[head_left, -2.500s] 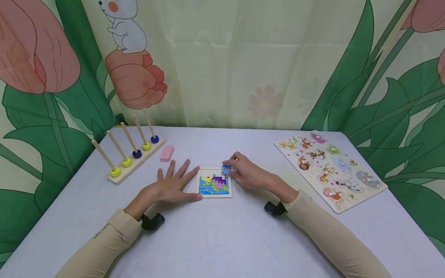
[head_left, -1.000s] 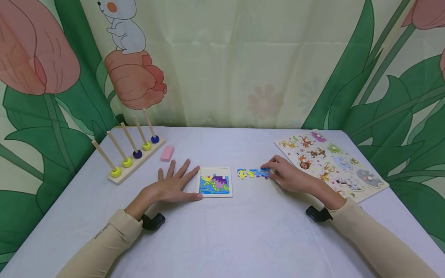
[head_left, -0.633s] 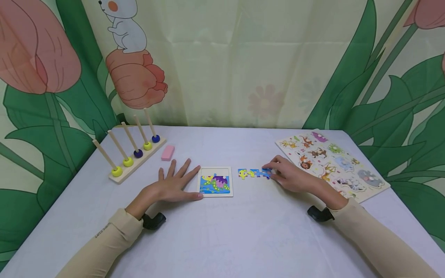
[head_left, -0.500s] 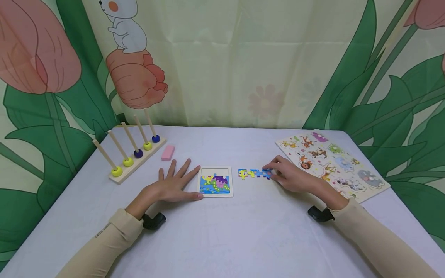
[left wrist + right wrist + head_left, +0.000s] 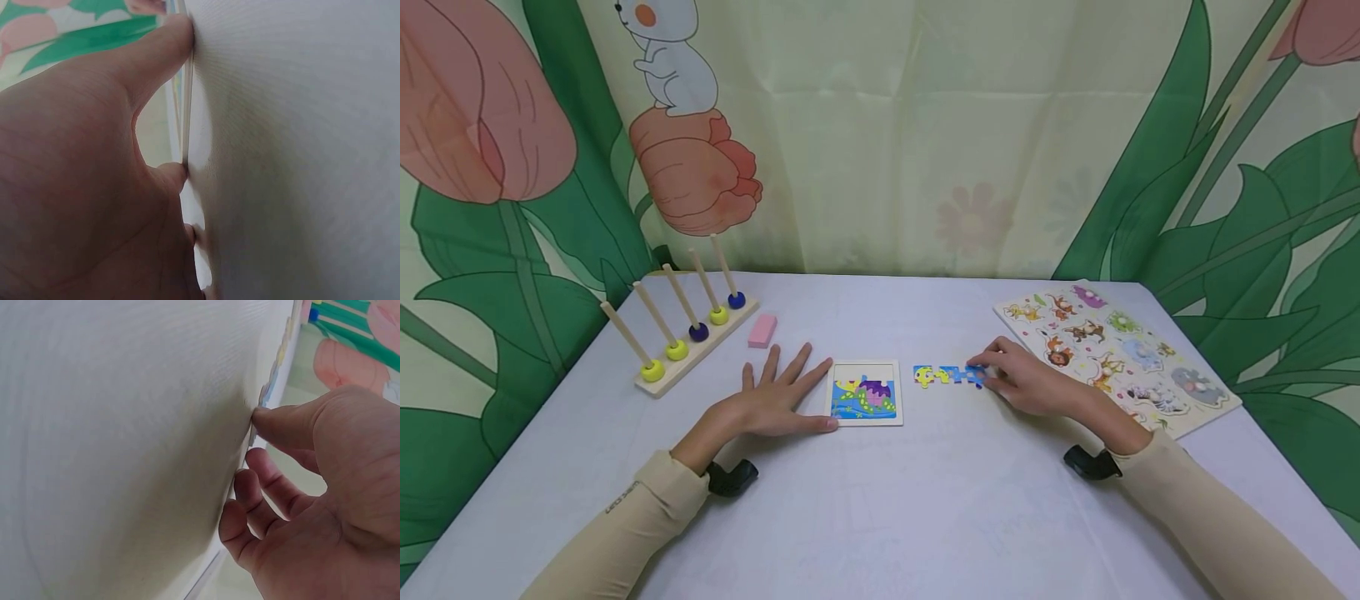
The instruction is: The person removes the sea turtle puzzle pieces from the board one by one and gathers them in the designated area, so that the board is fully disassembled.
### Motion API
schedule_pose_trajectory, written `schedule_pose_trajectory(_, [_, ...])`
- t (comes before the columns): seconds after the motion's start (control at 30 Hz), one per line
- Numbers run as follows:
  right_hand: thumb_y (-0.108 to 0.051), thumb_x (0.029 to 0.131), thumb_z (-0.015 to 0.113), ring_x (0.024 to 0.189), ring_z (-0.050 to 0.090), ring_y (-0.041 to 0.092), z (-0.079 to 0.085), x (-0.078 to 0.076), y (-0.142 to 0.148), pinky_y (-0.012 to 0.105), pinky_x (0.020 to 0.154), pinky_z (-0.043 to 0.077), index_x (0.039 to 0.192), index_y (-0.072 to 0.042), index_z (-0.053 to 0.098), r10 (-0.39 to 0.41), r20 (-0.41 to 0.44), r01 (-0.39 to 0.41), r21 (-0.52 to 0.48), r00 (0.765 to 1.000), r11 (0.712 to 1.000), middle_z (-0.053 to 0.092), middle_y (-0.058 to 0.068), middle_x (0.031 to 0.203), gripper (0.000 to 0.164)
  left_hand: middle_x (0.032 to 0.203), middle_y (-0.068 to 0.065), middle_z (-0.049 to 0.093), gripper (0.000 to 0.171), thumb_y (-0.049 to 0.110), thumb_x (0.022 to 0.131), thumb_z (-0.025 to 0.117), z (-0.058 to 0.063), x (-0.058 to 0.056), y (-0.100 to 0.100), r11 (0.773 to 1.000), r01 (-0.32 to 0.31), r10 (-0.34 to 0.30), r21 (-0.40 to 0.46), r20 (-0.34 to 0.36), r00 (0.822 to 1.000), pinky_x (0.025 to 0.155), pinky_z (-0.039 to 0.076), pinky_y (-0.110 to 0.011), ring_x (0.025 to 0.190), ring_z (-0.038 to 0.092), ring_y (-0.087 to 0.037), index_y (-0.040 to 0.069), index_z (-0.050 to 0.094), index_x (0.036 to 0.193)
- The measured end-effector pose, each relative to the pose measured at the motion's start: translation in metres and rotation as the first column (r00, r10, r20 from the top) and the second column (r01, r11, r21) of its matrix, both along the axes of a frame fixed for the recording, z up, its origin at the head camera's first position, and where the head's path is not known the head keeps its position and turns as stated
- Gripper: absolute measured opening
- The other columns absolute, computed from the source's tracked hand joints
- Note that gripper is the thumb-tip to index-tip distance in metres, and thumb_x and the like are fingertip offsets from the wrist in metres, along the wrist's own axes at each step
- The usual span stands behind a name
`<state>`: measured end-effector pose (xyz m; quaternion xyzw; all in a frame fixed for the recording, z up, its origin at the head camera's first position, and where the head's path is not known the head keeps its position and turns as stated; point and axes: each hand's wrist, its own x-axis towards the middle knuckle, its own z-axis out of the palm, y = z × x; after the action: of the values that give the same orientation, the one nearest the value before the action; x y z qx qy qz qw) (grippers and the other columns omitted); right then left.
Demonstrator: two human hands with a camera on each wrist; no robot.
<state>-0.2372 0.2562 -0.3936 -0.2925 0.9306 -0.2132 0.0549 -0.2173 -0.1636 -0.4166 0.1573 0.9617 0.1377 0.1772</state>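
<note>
My left hand (image 5: 769, 403) lies with fingers spread, index fingertip and thumb tip touching the left side of a small square puzzle frame (image 5: 899, 408). Inside it, jigsaw pieces (image 5: 865, 402) make a sea picture in blue, purple and green; its top strip shows pale backing. To the right, a short row of yellow and blue puzzle pieces (image 5: 932, 375) lies on the table. My right hand (image 5: 1026, 379) pinches the blue puzzle piece (image 5: 974, 377) at the row's right end between thumb and fingers. In the right wrist view, the thumb (image 5: 281, 422) meets this row's edge.
A wooden peg stand (image 5: 700, 354) with yellow and dark blue beads stands at the left, a pink block (image 5: 762, 331) beside it. An animal puzzle board (image 5: 1112, 350) lies at the right, partly behind the right forearm. A printed curtain (image 5: 880, 150) hangs behind the white table (image 5: 880, 517).
From the frame's top right corner, my right hand has moved right with a blue piece to the row's end, staying nearly still this last second. The left hand has kept its place.
</note>
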Motion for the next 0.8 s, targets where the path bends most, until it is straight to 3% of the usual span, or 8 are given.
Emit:
schedule_pose_trajectory(0.2, [-0.004,0.104,0.063,0.107,0.057,0.021,0.002,0.000,0.001,0.034,0.088,0.049,0.139,-0.008,0.068,-0.026,0.002,0.026,0.018,1.000,1.000,0.060,0.013,0.123,0.035,0.181,-0.002,-0.012,0.108,0.088,0.084,0.057,0.000,0.000,0.000,1.000,0.001,-0.001,-0.001,0.003,1.000,0.118,-0.011,-0.085,0.162,-0.026,-0.048,0.040,0.013,0.170])
schedule_pose_trajectory(0.5, [-0.009,0.101,0.070,0.107,0.056,0.024,-0.001,-0.001,-0.013,0.039,0.091,0.046,0.137,-0.006,0.069,-0.014,-0.057,0.012,-0.036,0.998,0.999,0.061,0.014,0.122,0.036,0.181,-0.003,-0.011,0.107,0.086,0.086,0.058,0.002,0.002,0.001,1.000,0.005,-0.005,0.005,-0.004,1.000,0.117,-0.011,-0.086,0.162,-0.025,-0.049,0.039,0.013,0.170])
schedule_pose_trajectory(0.8, [-0.017,0.102,0.071,0.112,0.055,0.024,0.001,0.000,-0.039,0.041,0.096,0.049,0.140,-0.010,0.066,0.002,0.024,-0.002,-0.031,1.000,1.000,0.058,0.012,0.127,0.039,0.181,-0.003,-0.012,0.106,0.086,0.086,0.058,0.002,0.002,0.001,1.000,0.005,-0.005,0.004,-0.004,1.000,0.117,-0.010,-0.086,0.162,-0.025,-0.049,0.038,0.014,0.170])
